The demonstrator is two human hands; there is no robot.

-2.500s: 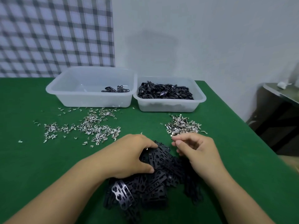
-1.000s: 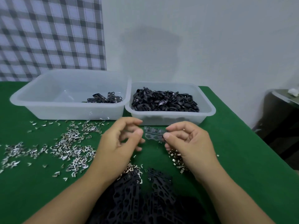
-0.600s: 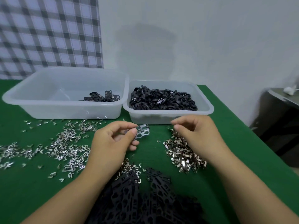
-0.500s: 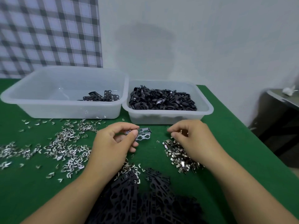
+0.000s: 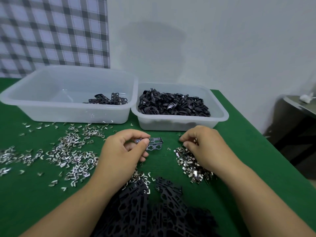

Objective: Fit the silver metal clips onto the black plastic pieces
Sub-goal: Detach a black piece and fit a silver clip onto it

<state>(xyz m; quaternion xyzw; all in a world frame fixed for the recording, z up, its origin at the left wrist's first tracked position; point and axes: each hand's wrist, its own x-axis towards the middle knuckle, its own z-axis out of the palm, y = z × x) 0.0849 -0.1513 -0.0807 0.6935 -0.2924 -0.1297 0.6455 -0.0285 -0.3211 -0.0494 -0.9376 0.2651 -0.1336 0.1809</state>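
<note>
Being pinched by one end between the thumb and forefinger of the left hand [image 5: 123, 151], a black plastic piece [image 5: 154, 144] is held over the middle of the green table [image 5: 256, 159], its free end turned toward the right hand [image 5: 203, 146]. The right thumb and forefinger are drawn together at the far side of a heap of silver metal clips [image 5: 189, 162]; whether a clip is caught between them cannot be told. A pile of black plastic pieces [image 5: 150, 211] is heaped at the near edge, loose clips [image 5: 68, 151] are strewn toward the left edge, and a left tub [image 5: 51, 108] and a right tub [image 5: 179, 124] are set along the far edge.
</note>
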